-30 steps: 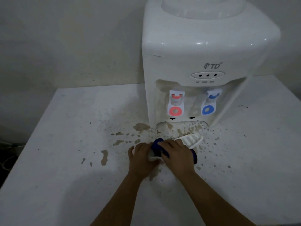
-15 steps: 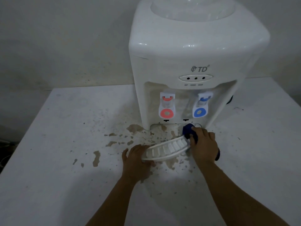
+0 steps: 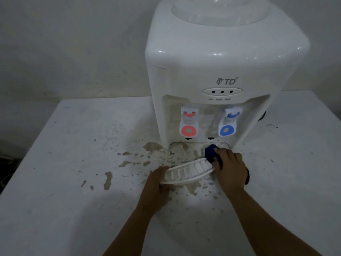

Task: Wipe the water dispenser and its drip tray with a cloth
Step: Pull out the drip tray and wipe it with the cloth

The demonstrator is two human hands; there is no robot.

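Observation:
A white tabletop water dispenser (image 3: 217,71) stands at the back of the table, with a red tap (image 3: 189,124) and a blue tap (image 3: 227,124). Its white slotted drip tray (image 3: 188,171) is out of its slot and tilted, in front of the dispenser. My left hand (image 3: 156,183) grips the tray's left end. My right hand (image 3: 230,169) holds a blue cloth (image 3: 211,152) and presses it against the tray's right end, at the mouth of the stained tray recess (image 3: 184,146).
The white table (image 3: 64,182) carries brown stains and specks (image 3: 108,180) left of and in front of the dispenser. A grey wall rises behind. The table's left edge drops off near dark cables on the floor.
My right hand with the cloth has swept from the tray's left end, beside my left hand, to its right end. The tray now shows tilted between both hands. The view has shifted a little.

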